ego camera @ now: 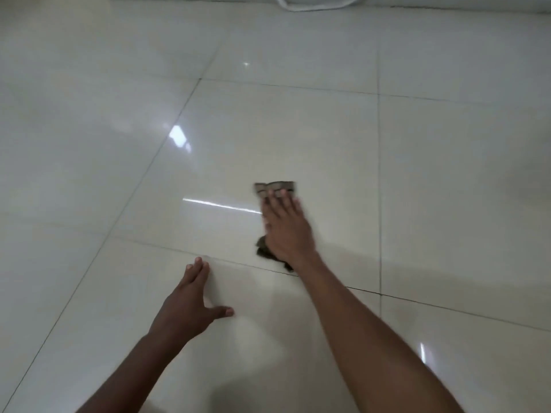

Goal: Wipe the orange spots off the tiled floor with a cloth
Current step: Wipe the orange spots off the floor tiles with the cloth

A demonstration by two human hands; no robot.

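My right hand (284, 228) lies flat on a dark grey-brown cloth (275, 186), pressing it against the glossy white tiled floor (298, 129). The cloth shows past the fingertips and again below the palm near the wrist; its middle is hidden under the hand. The hand is blurred. My left hand (186, 302) rests flat on the tile nearer to me, fingers spread, holding nothing. No orange spots are visible on the tiles around the cloth.
Dark grout lines (379, 174) cross the floor. A white cord loop (301, 5) lies at the far edge, by a wall base. Bright light reflections (179, 137) sit on the tiles to the left.
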